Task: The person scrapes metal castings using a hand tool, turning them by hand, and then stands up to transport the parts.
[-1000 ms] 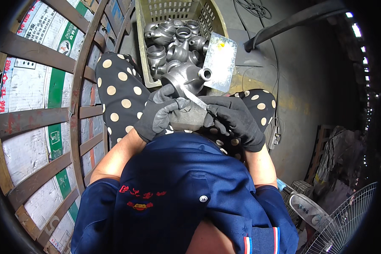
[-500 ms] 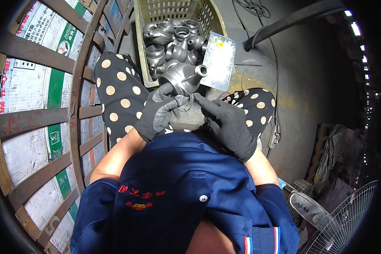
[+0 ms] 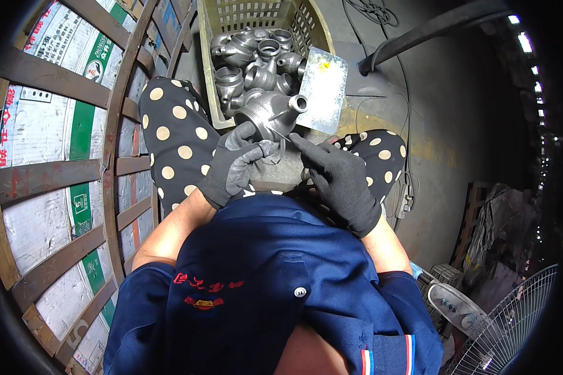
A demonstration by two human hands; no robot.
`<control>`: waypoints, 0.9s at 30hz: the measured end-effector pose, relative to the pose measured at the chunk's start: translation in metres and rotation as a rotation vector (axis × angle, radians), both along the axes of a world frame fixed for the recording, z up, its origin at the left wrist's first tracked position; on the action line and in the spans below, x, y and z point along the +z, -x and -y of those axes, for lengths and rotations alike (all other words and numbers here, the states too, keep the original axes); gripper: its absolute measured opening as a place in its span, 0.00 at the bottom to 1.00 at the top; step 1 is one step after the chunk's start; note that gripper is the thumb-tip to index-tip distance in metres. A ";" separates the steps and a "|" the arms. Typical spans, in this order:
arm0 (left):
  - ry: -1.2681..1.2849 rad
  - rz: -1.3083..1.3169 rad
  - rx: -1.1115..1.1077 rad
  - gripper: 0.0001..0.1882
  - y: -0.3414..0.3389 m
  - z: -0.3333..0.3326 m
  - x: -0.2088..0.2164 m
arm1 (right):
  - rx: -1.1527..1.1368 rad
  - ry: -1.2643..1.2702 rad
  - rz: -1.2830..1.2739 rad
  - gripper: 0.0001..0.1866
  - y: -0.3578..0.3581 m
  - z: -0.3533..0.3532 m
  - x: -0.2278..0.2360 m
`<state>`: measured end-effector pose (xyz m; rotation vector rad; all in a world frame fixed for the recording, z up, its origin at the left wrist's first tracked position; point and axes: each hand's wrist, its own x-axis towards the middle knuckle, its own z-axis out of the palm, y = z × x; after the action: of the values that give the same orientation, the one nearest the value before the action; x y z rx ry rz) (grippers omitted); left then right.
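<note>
A gloved left hand (image 3: 231,169) grips a grey metal fitting (image 3: 268,114) by its wide, ringed end, while a gloved right hand (image 3: 341,175) points its forefinger at the piece's lower side. With 12 o'clock straight ahead of the wearer, the fitting lies at 1 o'clock from the left hand, the nearer one, touching it, and between 10 and 11 o'clock from the right. Its long axis runs from the broad rim at 8 o'clock to a narrow spout at 2 o'clock, just short of a pale flat plate (image 3: 327,94).

Beyond, at 12 o'clock, a slotted crate (image 3: 316,37) holds a heap of similar fittings (image 3: 256,69); at 6 o'clock sits a grey block (image 3: 275,177), and whether the fitting rests on it cannot be told. A thin, pale sliver (image 3: 283,149) beside the right fingertip is too faint to identify. The back of the right hand hides its thumb and curled fingers, leaving that grip unreadable. The inside of the fitting's mouth is out of sight.
</note>
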<state>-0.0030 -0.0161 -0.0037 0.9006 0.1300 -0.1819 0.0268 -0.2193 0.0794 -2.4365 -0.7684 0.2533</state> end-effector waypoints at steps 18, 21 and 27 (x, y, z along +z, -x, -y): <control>-0.023 -0.035 0.006 0.18 0.000 0.002 0.003 | -0.002 -0.153 -0.148 0.27 -0.009 0.010 -0.015; -0.061 -0.039 -0.014 0.18 0.000 0.000 0.000 | -0.004 -0.128 -0.127 0.26 -0.008 0.007 -0.014; -0.010 -0.057 -0.021 0.16 0.000 0.002 0.003 | -0.092 -0.412 -0.543 0.26 -0.012 -0.004 -0.007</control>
<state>-0.0028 -0.0185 -0.0009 0.9074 0.1742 -0.2269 0.0385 -0.2153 0.0729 -1.8790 -0.4127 0.6224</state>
